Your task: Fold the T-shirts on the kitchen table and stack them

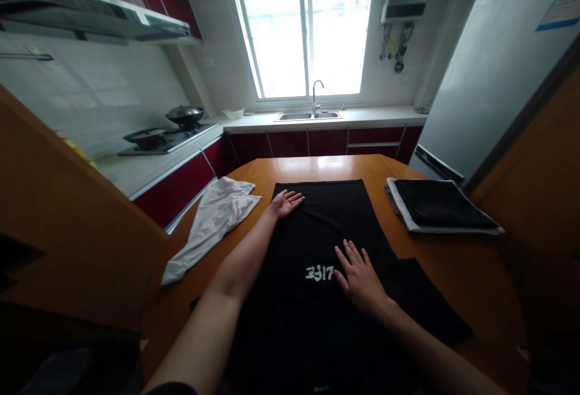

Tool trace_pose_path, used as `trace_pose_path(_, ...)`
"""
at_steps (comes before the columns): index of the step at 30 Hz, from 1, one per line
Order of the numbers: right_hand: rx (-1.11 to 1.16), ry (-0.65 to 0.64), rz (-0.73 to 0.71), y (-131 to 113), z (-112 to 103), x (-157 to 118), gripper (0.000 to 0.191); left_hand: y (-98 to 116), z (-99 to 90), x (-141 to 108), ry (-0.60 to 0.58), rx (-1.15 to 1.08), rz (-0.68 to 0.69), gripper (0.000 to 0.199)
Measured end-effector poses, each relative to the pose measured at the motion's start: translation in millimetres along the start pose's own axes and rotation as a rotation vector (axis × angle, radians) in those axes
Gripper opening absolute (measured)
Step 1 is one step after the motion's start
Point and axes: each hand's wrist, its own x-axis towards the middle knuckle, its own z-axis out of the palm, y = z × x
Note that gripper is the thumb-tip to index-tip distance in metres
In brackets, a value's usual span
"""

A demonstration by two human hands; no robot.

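Note:
A black T-shirt (326, 220) lies spread out on the wooden table (312, 168), its hem toward the far side and one sleeve (430, 298) reaching out to the right. White lettering (319, 273) on it appears upside down from where I look. My left hand (286, 203) is at the shirt's far left part, fingers stretched out and palm turned partly up, holding nothing. Over the middle of the shirt, just right of the lettering, my right hand (360, 277) is palm down with its fingers spread. Part of the left side of the shirt is hidden behind my left arm.
A crumpled white garment (217, 217) lies on the table's left. At the right is a stack of folded black and white clothes (444, 205). Beyond the table stand a counter with a sink (308, 115), a stove with pans (183, 114) and a fridge (489, 69).

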Motion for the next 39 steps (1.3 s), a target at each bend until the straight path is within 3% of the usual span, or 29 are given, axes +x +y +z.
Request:
trace_pose_path(3, 0.054, -0.001, 0.007, -1, -3, -4, 0.064, 23, 3.7, 7, 0.043, -0.006, 0.069, 0.043)
trace_pose_path(5, 0.147, 0.039, 0.014, -2, -9, -5, 0.063, 23, 9.1, 5, 0.025, -0.009, 0.084, 0.043)
trace_pose_path(7, 0.349, 0.104, 0.015, -2, -18, 0, 0.061, 13, 12.3, -4, -0.071, 0.012, 0.03, 0.043)
trace_pose_path(9, 0.692, 0.083, 0.034, -3, -29, 18, 0.057, 0, 10.2, -16, -0.241, 0.072, -0.099, 0.045)
trace_pose_path(11, 1.112, -0.091, 0.093, -5, -39, 49, 0.052, -12, 2.8, -28, -0.371, 0.127, -0.21, 0.048)
trace_pose_path(13, 1.463, -0.346, 0.167, -6, -45, 89, 0.05, -20, -7.9, -34, -0.35, 0.117, -0.205, 0.048)
trace_pose_path(16, 1.688, -0.678, 0.285, 6, -48, 151, 0.054, -23, -23.7, -33, -0.246, -0.003, -0.068, 0.048)
trace_pose_path(18, 1.769, -0.732, 0.337, 27, -49, 186, 0.054, -22, -31.1, -30, -0.251, -0.075, -0.02, 0.049)
trace_pose_path(20, 1.863, -0.659, 0.352, 54, -53, 214, 0.052, -18, -34.5, -28, -0.26, -0.096, -0.035, 0.05)
trace_pose_path(23, 1.961, -0.262, 0.433, 85, -59, 243, 0.046, -12, -29.8, -27, -0.221, -0.063, -0.083, 0.051)
trace_pose_path(25, 2.002, -0.106, 0.42, 91, -59, 254, 0.043, -13, -20.3, -23, -0.251, -0.041, -0.102, 0.052)
trace_pose_path(26, 2.018, -0.126, 0.377, 89, -58, 257, 0.043, -15, -14.7, -18, -0.29, -0.026, -0.122, 0.053)
trace_pose_path(28, 2.009, -0.33, 0.274, 80, -52, 260, 0.047, -19, -5.2, -6, -0.356, 0.023, -0.191, 0.057)
trace_pose_path(30, 1.945, -0.521, 0.24, 77, -47, 260, 0.051, -16, -2.7, 11, -0.345, 0.074, -0.237, 0.057)
trace_pose_path(32, 1.887, -0.5, 0.274, 88, -45, 261, 0.049, -1, -9.8, 27, -0.254, 0.082, -0.177, 0.051)
trace_pose_path(36, 1.766, 0.111, 0.3, 134, -56, 265, 0.055, 49, -31.1, 48, 0.017, -0.021, 0.083, 0.038)
trace_pose_path(37, 1.739, 0.229, 0.296, 141, -59, 267, 0.059, 56, -30.9, 50, 0.067, -0.047, 0.134, 0.037)
trace_pose_path(39, 1.724, 0.329, 0.286, 139, -59, 273, 0.065, 54, -18.8, 52, 0.072, -0.083, 0.197, 0.036)
